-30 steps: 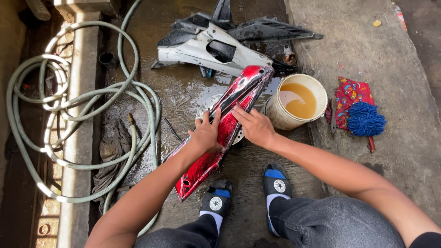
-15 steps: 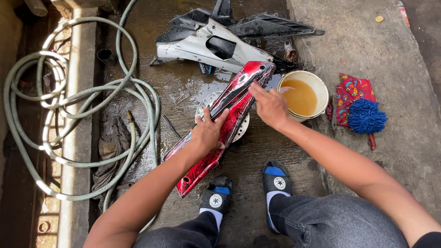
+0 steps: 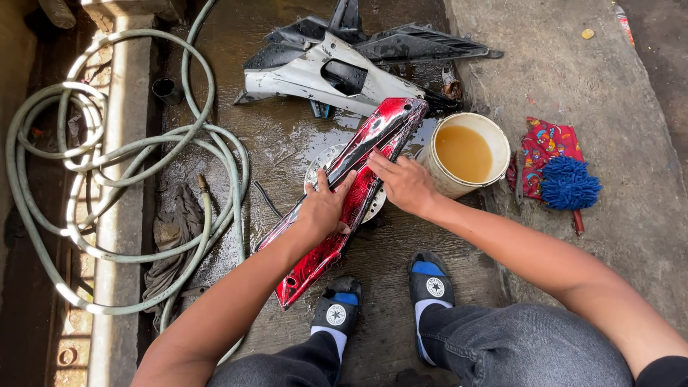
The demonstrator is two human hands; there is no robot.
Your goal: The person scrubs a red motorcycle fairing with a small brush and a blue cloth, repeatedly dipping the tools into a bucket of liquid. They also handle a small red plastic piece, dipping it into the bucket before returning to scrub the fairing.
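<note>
A long red and black motorcycle body panel point(image 3: 373, 136) lies slanted across the wet concrete, resting on a round metal disc point(image 3: 320, 163). My left hand point(image 3: 324, 206) grips the panel near its middle. My right hand point(image 3: 403, 180) lies flat on the panel's upper half, fingers pointing left, rubbing its surface. Just right of that hand stands a white bucket point(image 3: 494, 136) of brownish water.
White and black body panels point(image 3: 315, 75) lie at the back. A coiled green hose point(image 3: 107, 165) and a dark rag point(image 3: 175, 236) are at left. A red patterned cloth point(image 3: 546, 147) and blue mop-head brush point(image 3: 568, 185) lie right of the bucket. My sandalled feet point(image 3: 383, 297) are below.
My right hand went up the panel toward the bucket, then slid back down to the panel's middle. My left hand kept its hold.
</note>
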